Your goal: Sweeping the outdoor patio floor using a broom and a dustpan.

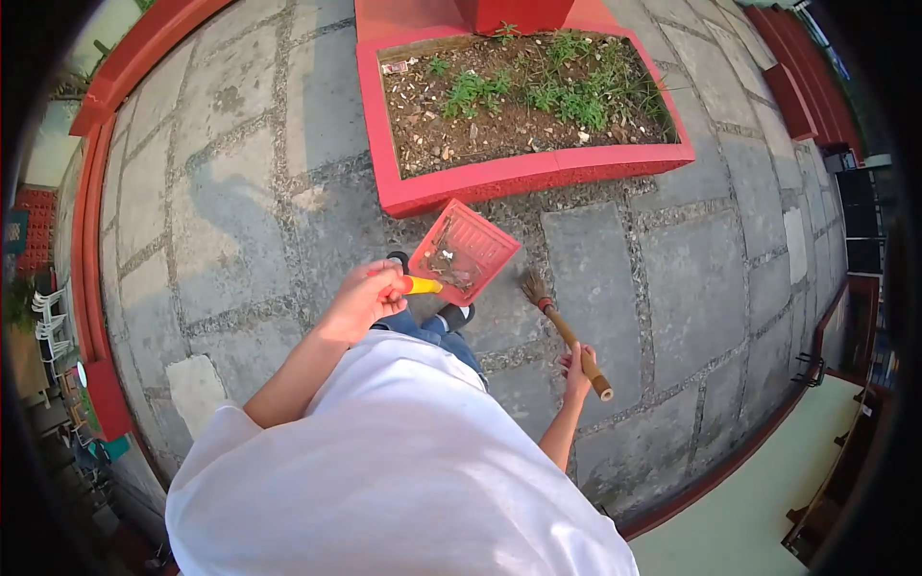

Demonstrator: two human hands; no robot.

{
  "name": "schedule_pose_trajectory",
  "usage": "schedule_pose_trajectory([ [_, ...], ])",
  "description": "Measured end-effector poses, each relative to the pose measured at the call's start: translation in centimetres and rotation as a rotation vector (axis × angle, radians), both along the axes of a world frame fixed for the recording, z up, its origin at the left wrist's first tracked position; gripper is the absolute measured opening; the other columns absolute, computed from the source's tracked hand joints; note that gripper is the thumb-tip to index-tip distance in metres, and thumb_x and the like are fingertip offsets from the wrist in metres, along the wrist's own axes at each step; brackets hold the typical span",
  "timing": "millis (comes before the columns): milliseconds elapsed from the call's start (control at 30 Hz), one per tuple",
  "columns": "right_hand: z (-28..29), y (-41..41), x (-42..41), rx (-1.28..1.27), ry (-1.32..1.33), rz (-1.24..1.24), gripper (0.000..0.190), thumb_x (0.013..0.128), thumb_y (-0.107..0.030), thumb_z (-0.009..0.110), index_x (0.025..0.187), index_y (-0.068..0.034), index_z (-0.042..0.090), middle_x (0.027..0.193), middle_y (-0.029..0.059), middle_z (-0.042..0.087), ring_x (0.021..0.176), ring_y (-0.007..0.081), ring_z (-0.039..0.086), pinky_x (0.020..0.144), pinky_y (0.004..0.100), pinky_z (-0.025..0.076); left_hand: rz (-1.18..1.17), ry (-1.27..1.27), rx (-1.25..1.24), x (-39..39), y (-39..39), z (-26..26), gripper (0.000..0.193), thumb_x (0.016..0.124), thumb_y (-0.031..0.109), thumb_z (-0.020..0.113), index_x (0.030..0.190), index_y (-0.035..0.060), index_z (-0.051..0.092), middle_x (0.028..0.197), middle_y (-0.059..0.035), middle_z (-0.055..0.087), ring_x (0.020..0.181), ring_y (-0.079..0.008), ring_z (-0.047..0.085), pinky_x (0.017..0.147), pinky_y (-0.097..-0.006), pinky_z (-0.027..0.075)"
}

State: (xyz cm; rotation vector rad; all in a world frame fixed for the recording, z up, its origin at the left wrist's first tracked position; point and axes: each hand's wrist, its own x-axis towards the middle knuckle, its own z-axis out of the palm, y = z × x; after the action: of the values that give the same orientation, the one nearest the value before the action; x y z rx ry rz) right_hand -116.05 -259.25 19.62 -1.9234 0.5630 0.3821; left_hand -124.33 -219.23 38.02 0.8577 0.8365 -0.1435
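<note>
My left hand [371, 295] grips the yellow handle [422, 286] of a red plastic dustpan [497, 241]. Dry leaves and bits of litter [450, 265] lie in the pan, which is in front of my feet beside the planter's near wall. In my right hand [576, 369] is the bamboo handle [560, 324] of a short broom. Its bristles [533, 288] point away from me, to the right of the dustpan, over the paving. Whether the bristles touch the ground I cannot tell.
A red-rimmed planter [533, 162] with soil, weeds and litter stands ahead. Stone slabs with pebble joints [691, 302] pave the ground. My shoe [457, 317] is just below the dustpan. A red ledge [90, 252] runs along the left, with white chairs [50, 324] beyond it.
</note>
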Motion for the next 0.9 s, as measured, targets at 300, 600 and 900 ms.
schedule_pose_trajectory([
  [300, 4.3, 1.7, 9.8, 0.121, -0.613, -0.334, 0.030, 0.090, -0.030, 0.049, 0.079, -0.002, 0.047, 0.077, 0.0053, 0.049, 0.081, 0.0156, 0.053, 0.080, 0.0312, 0.041, 0.180, -0.253, -0.241, 2.6, 0.1, 10.1, 0.006, 0.082, 0.005, 0.053, 0.087, 0.0042, 0.051, 0.080, -0.0043, 0.049, 0.069, -0.0127, 0.050, 0.076, -0.0333, 0.049],
  [600, 25.0, 5.6, 16.0, 0.251, -1.093, -0.220, 0.036, 0.091, -0.029, 0.047, 0.064, -0.008, 0.034, 0.058, 0.0015, 0.037, 0.058, 0.0139, 0.042, 0.057, 0.0283, 0.039, 0.132, -0.444, -0.185, 6.8, 3.0, 14.3, 0.020, 0.088, 0.028, 0.052, 0.089, 0.0080, 0.051, 0.079, 0.0003, 0.049, 0.070, -0.0088, 0.050, 0.076, -0.0328, 0.049],
  [900, 44.1, 12.1, 21.7, 0.506, -1.366, -0.103, 0.037, 0.086, -0.038, 0.052, 0.063, -0.012, 0.041, 0.054, -0.0019, 0.032, 0.056, 0.0127, 0.037, 0.055, 0.0243, 0.032, 0.232, -0.464, -0.135, 16.7, 9.1, 8.3, 0.027, 0.086, 0.035, 0.055, 0.087, 0.0085, 0.051, 0.075, 0.0010, 0.046, 0.066, -0.0067, 0.047, 0.068, -0.0268, 0.049],
])
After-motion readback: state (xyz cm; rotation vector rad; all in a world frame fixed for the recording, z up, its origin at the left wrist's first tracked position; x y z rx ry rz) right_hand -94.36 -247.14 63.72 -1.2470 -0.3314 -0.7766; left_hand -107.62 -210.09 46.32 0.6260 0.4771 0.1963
